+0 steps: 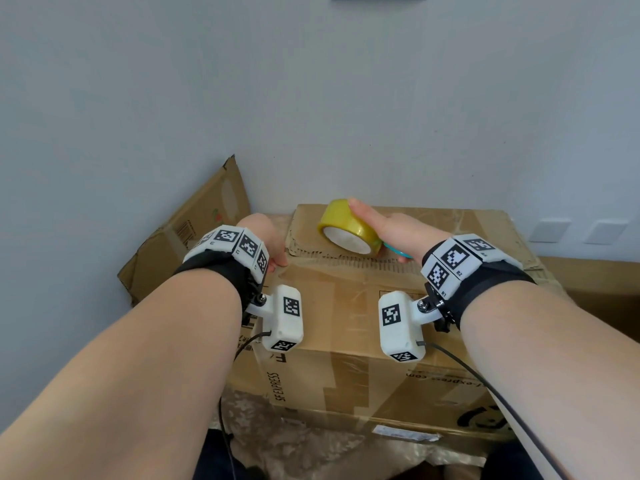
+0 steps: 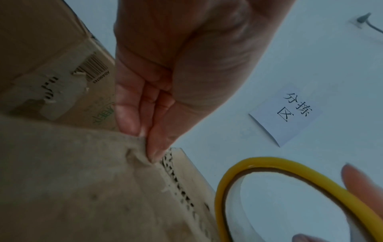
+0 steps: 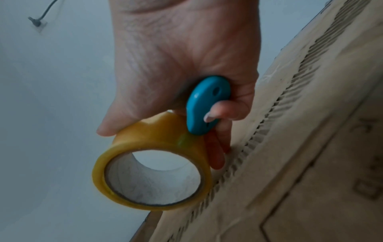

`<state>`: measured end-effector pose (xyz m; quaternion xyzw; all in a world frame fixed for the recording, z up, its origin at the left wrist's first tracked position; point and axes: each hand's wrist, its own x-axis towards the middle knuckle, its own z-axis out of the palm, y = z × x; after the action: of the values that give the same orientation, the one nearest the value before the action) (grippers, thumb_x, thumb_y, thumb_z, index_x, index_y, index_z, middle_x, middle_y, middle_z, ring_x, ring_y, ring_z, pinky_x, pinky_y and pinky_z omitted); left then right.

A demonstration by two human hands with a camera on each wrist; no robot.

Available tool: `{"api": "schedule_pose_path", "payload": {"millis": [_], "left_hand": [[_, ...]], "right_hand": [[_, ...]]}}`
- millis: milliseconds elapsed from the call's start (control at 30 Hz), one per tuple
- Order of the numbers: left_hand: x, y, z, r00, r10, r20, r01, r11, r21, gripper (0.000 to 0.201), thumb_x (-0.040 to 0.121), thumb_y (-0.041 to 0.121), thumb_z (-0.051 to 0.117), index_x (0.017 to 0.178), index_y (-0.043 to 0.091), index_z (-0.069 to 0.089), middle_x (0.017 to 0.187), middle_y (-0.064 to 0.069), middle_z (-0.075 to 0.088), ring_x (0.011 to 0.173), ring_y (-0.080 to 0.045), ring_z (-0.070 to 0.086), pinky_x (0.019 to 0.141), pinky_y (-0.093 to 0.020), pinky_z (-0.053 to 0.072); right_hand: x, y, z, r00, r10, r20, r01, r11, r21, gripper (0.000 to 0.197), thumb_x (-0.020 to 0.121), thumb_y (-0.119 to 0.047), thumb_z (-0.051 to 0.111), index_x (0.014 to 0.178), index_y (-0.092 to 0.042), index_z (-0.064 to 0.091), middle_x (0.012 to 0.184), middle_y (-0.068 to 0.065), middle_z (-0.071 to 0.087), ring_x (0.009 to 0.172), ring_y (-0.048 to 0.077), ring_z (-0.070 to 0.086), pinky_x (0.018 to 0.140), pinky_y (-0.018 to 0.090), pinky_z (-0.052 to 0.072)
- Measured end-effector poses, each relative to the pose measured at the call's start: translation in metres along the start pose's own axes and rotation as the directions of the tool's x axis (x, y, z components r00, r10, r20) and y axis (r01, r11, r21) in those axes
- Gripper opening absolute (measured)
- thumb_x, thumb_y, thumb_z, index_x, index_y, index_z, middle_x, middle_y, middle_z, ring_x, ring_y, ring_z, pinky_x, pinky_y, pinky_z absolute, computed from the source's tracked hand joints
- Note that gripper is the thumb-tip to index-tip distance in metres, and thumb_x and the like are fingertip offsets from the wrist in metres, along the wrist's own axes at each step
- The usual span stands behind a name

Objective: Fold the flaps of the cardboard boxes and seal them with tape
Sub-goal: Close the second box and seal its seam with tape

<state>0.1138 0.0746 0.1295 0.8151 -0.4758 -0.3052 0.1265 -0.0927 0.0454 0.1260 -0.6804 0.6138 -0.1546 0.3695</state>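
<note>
A brown cardboard box (image 1: 346, 306) marked SF EXPRESS stands in front of me with its top flaps folded down. My left hand (image 1: 266, 244) is at the top's left edge; in the left wrist view its thumb and fingertips (image 2: 145, 139) pinch the crumpled flap edge (image 2: 132, 150). My right hand (image 1: 391, 226) holds a yellow tape roll (image 1: 346, 225) on edge over the far flap. It also holds a teal cutter (image 1: 398, 252) under its curled fingers. In the right wrist view the tape roll (image 3: 157, 139) and cutter (image 3: 205, 101) hang beside the corrugated flap edge (image 3: 269, 131).
A second, opened cardboard box (image 1: 194, 230) with a barcode leans against the wall at the left. More cardboard (image 1: 606, 289) lies at the right. The white wall is close behind, with a paper sign (image 2: 290, 114) and sockets (image 1: 550, 230). A mottled surface (image 1: 277, 427) lies under the box.
</note>
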Motion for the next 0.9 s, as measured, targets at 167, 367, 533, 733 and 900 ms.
{"api": "schedule_pose_path", "payload": {"millis": [167, 367, 533, 733, 900], "left_hand": [[0.0, 0.003, -0.001, 0.995, 0.101, 0.013, -0.102, 0.992, 0.08, 0.029, 0.077, -0.002, 0.072, 0.096, 0.019, 0.064, 0.087, -0.007, 0.062, 0.086, -0.028, 0.069, 0.083, -0.041, 0.057], [0.004, 0.002, -0.004, 0.994, 0.095, 0.049, -0.098, 0.993, 0.065, 0.026, 0.078, -0.002, 0.072, 0.096, 0.016, 0.069, 0.082, -0.007, 0.06, 0.076, -0.026, 0.064, 0.083, -0.039, 0.057], [0.008, -0.002, -0.004, 0.995, 0.094, 0.044, -0.094, 0.995, 0.014, 0.023, 0.079, -0.003, 0.071, 0.09, 0.016, 0.069, 0.078, -0.007, 0.06, 0.069, -0.021, 0.06, 0.081, -0.037, 0.057], [0.008, -0.003, -0.005, 0.994, 0.101, 0.037, -0.102, 0.995, 0.02, 0.022, 0.079, -0.002, 0.071, 0.09, 0.017, 0.069, 0.077, -0.006, 0.061, 0.065, -0.018, 0.06, 0.072, -0.03, 0.057], [0.005, -0.002, -0.009, 0.991, 0.109, 0.076, -0.111, 0.993, 0.029, 0.015, 0.082, 0.004, 0.069, 0.088, 0.018, 0.069, 0.08, -0.005, 0.064, 0.067, -0.016, 0.058, 0.073, -0.028, 0.056]], "right_hand": [[-0.001, -0.001, -0.01, 1.0, -0.016, 0.003, 0.015, 0.997, 0.076, 0.094, 0.054, -0.1, 0.023, 0.089, -0.02, 0.059, 0.08, 0.003, 0.055, 0.066, 0.021, 0.045, 0.063, 0.031, 0.041], [-0.011, -0.003, -0.017, 0.997, -0.043, 0.07, 0.042, 0.999, 0.017, 0.078, 0.068, -0.091, 0.027, 0.09, -0.023, 0.059, 0.081, 0.002, 0.055, 0.067, 0.017, 0.046, 0.06, 0.027, 0.037], [-0.019, -0.008, -0.016, 0.996, -0.026, 0.084, 0.026, 1.0, 0.007, 0.073, 0.075, -0.084, 0.029, 0.109, -0.026, 0.057, 0.096, -0.003, 0.058, 0.078, 0.012, 0.05, 0.061, 0.027, 0.038], [-0.019, -0.008, -0.01, 0.996, 0.013, 0.083, -0.017, 0.999, 0.043, 0.073, 0.076, -0.083, 0.032, 0.105, -0.021, 0.057, 0.09, -0.001, 0.06, 0.073, 0.012, 0.051, 0.058, 0.026, 0.037], [-0.019, -0.006, -0.009, 0.997, 0.029, 0.072, -0.034, 0.996, 0.08, 0.065, 0.08, -0.08, 0.033, 0.091, -0.021, 0.057, 0.07, -0.002, 0.057, 0.06, 0.012, 0.049, 0.055, 0.023, 0.036]]}}
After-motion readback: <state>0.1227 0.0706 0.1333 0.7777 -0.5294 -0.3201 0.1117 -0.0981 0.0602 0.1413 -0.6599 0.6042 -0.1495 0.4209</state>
